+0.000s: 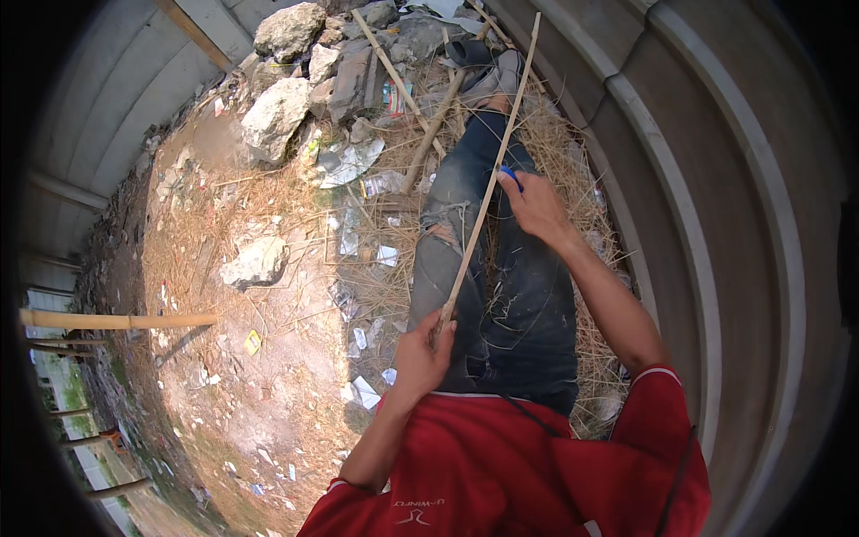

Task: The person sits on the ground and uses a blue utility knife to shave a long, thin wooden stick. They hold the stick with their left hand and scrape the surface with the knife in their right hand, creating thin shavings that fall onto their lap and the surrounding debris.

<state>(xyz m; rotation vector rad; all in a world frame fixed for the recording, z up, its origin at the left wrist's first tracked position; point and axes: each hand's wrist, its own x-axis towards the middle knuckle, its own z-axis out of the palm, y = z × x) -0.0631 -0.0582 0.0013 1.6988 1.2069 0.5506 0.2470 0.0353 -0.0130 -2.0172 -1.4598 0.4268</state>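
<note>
A long, thin bamboo strip (519,89) slants over my outstretched legs in worn jeans (532,331). Around its near end, by my lap, my left hand (424,358) is closed. Farther up the strip, above my right thigh, my right hand (540,210) is closed on a small blue tool (509,173). Only the blue part of the tool shows, right against the strip's side; its blade or working end is hidden. Thin shavings and straw lie on my jeans between the legs.
Rocks (273,116) are piled beyond my feet at the left, with bamboo poles (394,76) leaning there. A lone stone (255,263) lies left of my knees. Dry straw (595,358) and litter surround me. A corrugated wall (707,215) rises close at my right.
</note>
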